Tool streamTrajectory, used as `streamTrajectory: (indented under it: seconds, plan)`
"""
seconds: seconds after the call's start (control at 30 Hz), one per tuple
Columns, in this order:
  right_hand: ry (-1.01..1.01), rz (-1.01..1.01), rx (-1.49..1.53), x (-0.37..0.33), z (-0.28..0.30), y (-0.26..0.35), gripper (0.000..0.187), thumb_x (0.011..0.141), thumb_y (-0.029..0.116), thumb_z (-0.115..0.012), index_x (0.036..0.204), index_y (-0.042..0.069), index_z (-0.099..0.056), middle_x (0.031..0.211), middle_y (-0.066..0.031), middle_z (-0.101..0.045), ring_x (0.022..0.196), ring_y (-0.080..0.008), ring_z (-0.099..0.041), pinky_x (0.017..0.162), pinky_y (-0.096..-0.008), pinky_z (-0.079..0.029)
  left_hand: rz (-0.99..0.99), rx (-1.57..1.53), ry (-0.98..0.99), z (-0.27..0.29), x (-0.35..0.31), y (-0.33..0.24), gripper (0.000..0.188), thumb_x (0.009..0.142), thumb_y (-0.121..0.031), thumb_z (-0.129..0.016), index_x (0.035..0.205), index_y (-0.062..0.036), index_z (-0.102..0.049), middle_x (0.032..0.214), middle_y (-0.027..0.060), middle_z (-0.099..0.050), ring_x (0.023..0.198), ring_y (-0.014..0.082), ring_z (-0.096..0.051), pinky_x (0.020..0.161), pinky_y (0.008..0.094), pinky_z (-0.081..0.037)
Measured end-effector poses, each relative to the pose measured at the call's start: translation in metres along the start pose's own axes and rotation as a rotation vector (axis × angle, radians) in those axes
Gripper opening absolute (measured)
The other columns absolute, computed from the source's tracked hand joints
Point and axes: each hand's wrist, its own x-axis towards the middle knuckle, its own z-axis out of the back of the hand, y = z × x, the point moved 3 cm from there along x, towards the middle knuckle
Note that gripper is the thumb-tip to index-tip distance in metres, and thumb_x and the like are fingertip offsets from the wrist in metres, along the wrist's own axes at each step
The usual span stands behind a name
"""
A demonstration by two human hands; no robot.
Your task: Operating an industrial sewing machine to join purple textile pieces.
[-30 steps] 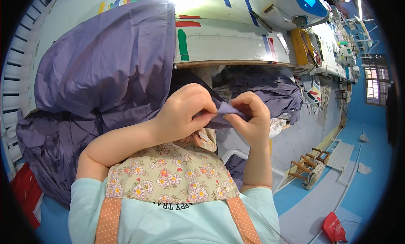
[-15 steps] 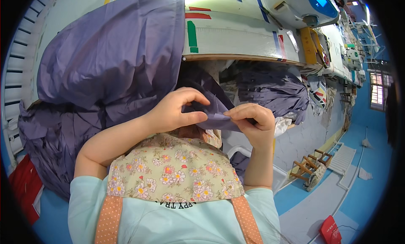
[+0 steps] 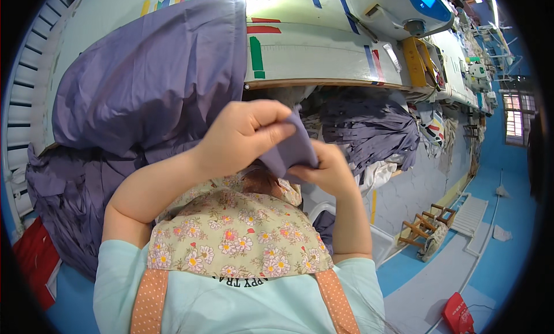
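Between my hands, above my lap, a piece of purple fabric (image 3: 295,146) is held up. My left hand (image 3: 245,129) is closed, its thumb and fingers pinching the upper edge of the piece. Lower and to the right, my right hand (image 3: 330,169) grips the opposite edge, slightly blurred; its far fingers are hidden behind the fabric. A big spread of the same purple cloth (image 3: 156,74) drapes over the table edge on the left and hangs down in folds beside my left arm.
A white worktable (image 3: 323,60) with coloured tape strips lies ahead. A sewing machine (image 3: 404,11) stands at the far right, near a yellow box (image 3: 416,60). Under the table hangs a bunch of purple strips (image 3: 369,126). A wooden stool (image 3: 424,230) is on the right floor.
My left hand has gone from loosely apart beside the fabric to pinching its upper edge. Both hands now stretch the piece upright, and my right hand has shifted slightly left and down.
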Motion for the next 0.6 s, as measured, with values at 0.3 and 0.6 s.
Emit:
streamTrajectory:
  seconds: [0.3,0.6]
  plan:
    - [-0.010,-0.005,0.105,-0.067,0.048,-0.047,0.022,0.078,0.012,-0.080,0.094,0.001,-0.070,0.081,-0.0058,-0.071,0.072,-0.0130,-0.062,0.066,-0.0288,-0.049,-0.033,-0.115,-0.217,0.043,-0.001,0.002,0.012,0.098,-0.007,-0.064,0.106,0.0018,-0.068,0.098,-0.0010,-0.068,0.092,0.0056,-0.059,0.083,0.0219,-0.048]
    - [-0.199,0.027,-0.032,0.013,0.012,-0.064,0.040,0.080,0.019,-0.078,0.114,0.000,-0.067,0.105,-0.0116,-0.071,0.101,-0.0204,-0.067,0.089,-0.0325,-0.051,0.307,-0.093,-0.082,0.008,-0.027,0.069,0.014,0.095,-0.010,-0.065,0.098,0.0035,-0.066,0.087,0.0030,-0.061,0.078,0.0097,-0.055,0.071,0.0269,-0.045]
